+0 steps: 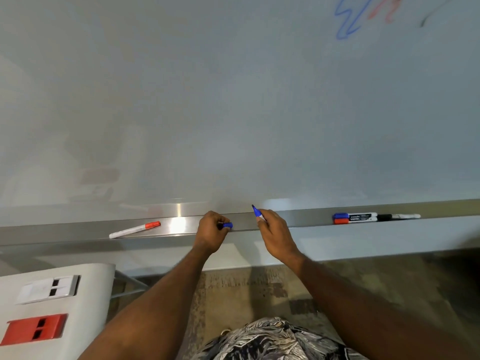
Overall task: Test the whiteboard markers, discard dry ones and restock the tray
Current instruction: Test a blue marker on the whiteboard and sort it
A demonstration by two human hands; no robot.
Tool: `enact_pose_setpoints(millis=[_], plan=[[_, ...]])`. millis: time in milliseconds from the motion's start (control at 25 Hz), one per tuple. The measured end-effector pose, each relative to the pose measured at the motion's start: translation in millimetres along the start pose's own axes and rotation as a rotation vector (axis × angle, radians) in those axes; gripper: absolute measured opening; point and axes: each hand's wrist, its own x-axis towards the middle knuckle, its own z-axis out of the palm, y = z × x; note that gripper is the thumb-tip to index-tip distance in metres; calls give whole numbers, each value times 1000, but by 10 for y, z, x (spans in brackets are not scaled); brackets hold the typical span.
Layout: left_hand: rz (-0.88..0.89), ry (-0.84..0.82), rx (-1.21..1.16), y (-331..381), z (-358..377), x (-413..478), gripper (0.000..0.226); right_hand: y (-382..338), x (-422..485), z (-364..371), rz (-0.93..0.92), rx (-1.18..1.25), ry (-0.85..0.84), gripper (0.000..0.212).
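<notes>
Leaf-print shirt (pixel 275 339) lowest. Hands apart over long metal tray (pixel 78 231): left hand (pixel 211 229) pinches one small blue cap (pixel 228 225), right hand (pixel 275 235) grips one uncapped blue marker (pixel 258 213). Four markers lie in tray: red-capped white marker (pixel 133 229) left; blue-capped marker (pixel 354 216), second red-capped marker (pixel 353 221), black marker (pixel 398 216) right.

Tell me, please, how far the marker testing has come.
Done: blue, red and dark scribbles on the white whiteboard; three capped markers lie at the right of the metal tray. In hand: the right hand holds an uncapped blue marker, the left hand its blue cap. Left: perhaps the red-capped white marker lying apart on the tray's left.
</notes>
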Motion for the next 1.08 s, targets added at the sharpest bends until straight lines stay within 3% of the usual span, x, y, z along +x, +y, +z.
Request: enact_pose_setpoints(millis=[400,560,800,1080], plan=[[63,-33,119,-87,109,37,21,153,43,-100,-14,-12,-17,30],[276,16,242,-7,47,-83,40,75,56,-148,-22,45,14,29],[770,283,491,602,-214,-159,59,-252,42,-471,-129,262,111,26],[992,709,544,1566,-720,-73,65,-924,154,-1080,-342,494,296,17]])
